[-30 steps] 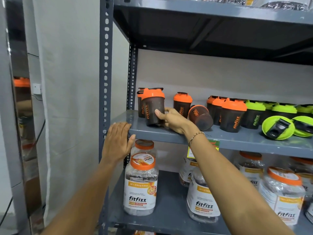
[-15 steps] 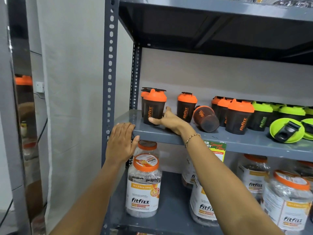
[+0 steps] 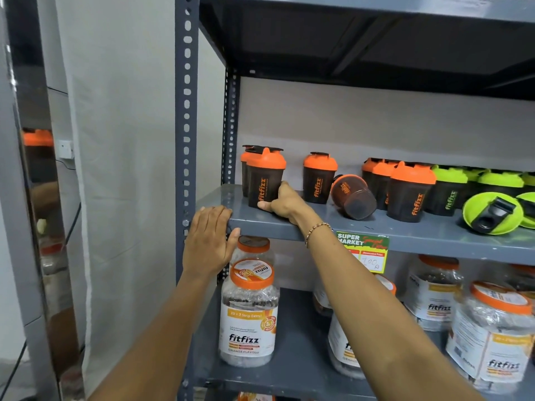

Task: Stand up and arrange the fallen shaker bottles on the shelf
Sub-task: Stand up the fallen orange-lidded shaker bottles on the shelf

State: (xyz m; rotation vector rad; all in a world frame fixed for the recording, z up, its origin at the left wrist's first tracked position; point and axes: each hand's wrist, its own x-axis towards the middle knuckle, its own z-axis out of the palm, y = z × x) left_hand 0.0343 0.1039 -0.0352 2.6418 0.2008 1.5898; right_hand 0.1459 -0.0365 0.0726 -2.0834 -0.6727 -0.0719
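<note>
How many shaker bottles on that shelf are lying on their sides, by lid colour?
Orange-lidded fallen shaker: 1
Green-lidded fallen shakers: 2, the second cut off by the frame edge
Total: 3

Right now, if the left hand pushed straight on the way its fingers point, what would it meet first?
The left hand already rests on the front lip of the shelf. Past that, the leftmost upright orange-lidded shaker, probably, though depth is unclear.
</note>
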